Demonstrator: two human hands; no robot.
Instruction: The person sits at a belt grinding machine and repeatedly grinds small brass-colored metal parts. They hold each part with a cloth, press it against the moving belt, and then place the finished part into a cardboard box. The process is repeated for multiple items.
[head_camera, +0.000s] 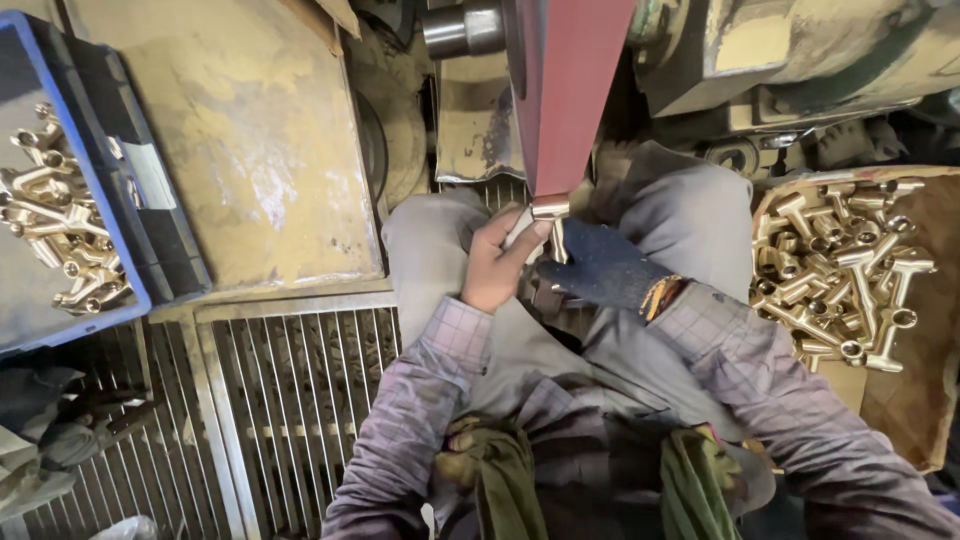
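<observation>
Purple checked sleeves sit closest to the camera, with a green cloth (505, 480) bunched up at the person's lap. Grey trousers cover the knees just past it.

Next come the two hands, close together in the middle. The left hand (497, 262) is bare, and its grip is closed tight around a small brass pipe piece (549, 212) — fingers wrapped over it, thumb on top. The right hand (598, 266) wears a dark blue glove and has a bright woven band at the wrist. It touches the lower stem of the same brass piece, but I cannot tell how tightly its grip is closed, since the fingers are partly hidden.

The brass piece is pressed up against the bottom end of a red sanding belt (566, 95), which runs straight up and away from the hands.

Under the left arm lies a metal floor grate (290, 390). Off to the right, a worn box (905, 400) holds a pile of shiny brass fittings (840, 275). Far on the left, a blue crate (125, 215) holds more brass fittings (50, 215).

Farthest away stands the dirty yellow machine (250, 130) — the belt is mounted on it.
</observation>
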